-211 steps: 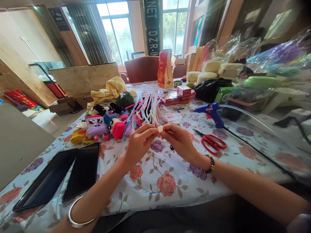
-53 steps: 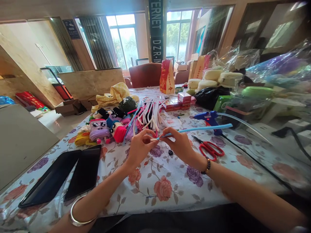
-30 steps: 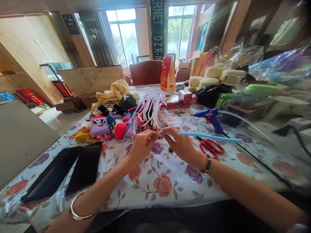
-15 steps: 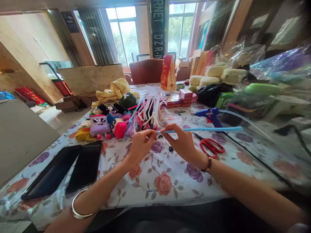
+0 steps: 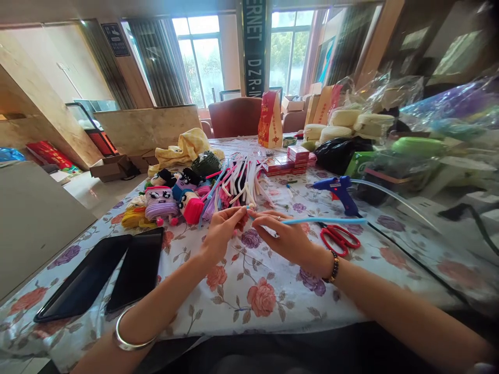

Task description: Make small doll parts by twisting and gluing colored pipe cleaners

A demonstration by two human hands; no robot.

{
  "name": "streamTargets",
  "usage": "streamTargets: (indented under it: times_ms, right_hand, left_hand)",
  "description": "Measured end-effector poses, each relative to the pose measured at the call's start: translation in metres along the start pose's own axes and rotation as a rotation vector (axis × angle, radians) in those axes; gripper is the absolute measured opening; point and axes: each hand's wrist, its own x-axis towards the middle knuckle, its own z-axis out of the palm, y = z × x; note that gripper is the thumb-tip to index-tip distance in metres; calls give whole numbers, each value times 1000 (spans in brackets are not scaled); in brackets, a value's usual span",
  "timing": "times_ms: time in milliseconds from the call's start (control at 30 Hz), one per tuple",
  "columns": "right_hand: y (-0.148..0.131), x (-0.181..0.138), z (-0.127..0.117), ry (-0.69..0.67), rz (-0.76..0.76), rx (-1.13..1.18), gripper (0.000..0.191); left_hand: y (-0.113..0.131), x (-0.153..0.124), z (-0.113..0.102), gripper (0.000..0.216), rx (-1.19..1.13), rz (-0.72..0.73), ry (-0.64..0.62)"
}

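Holding a long light-blue fuzzy pipe cleaner [image 5: 323,221] over the bench [image 5: 249,296]: right hand [image 5: 283,236] pinches it near its left end, the rest runs straight out toward 3 o'clock, clear of the cloth. Left hand [image 5: 222,231] has fingers closed on the tip of the same stem, right where the two hands meet; cannot tell if anything else sits in that pinch. Both hands hover above the floral tablecloth, centre of view.

At 12 o'clock from the hands, just beyond: loose bundle of white, pink and blue pipe cleaners [image 5: 237,184]. At 10 o'clock: small knitted dolls in purple, pink and yellow yarn [image 5: 167,200]. At 3 o'clock, under the stem's far end: red-handled scissors [image 5: 340,239], lying flat. Beyond them at 2 o'clock: blue hot-glue gun [image 5: 338,189], black cord trailing right. At 8 o'clock, near the bench edge: two black flat tablets [image 5: 105,278] side by side. Silver bangle on the left wrist, beaded bracelet on the right.
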Motion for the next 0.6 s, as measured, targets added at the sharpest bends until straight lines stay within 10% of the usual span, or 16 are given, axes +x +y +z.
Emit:
streamTargets:
  times_ms: [300,600]
  right_hand:
    - [-3,6,-3,226,559,507,8]
    - [-2,6,-4,254,670,650,14]
  left_hand:
    - [2,-3,4,32,-215,-124,-181]
    - [3,-10,8,32,283,202,-50]
